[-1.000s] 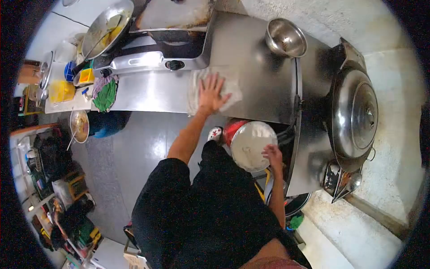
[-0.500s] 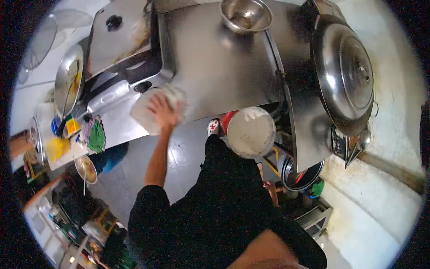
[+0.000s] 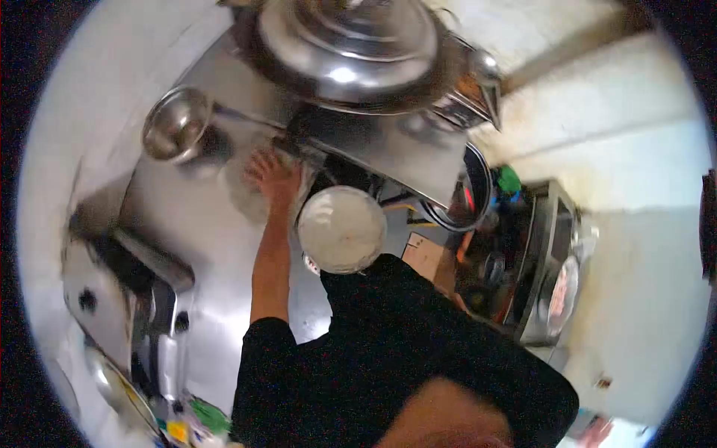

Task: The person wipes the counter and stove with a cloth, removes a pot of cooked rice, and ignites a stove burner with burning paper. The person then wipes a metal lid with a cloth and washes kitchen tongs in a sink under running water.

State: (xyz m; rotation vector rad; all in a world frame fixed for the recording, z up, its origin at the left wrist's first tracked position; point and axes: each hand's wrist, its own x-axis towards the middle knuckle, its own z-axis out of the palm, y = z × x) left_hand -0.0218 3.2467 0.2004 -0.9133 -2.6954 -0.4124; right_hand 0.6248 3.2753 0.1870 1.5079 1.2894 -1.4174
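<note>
Beneath the widely spread left hand (image 3: pixel 272 178), a pale cloth (image 3: pixel 243 196) is lying on the steel counter (image 3: pixel 175 213), apparently flattened for even palm contact, the right hand's state not showing clearly.

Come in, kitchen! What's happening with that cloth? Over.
Left hand flat on pale cloth. Right hand hard to make out. Cloth spread on steel counter. Metal bowl nearby, might get in the way.
</note>
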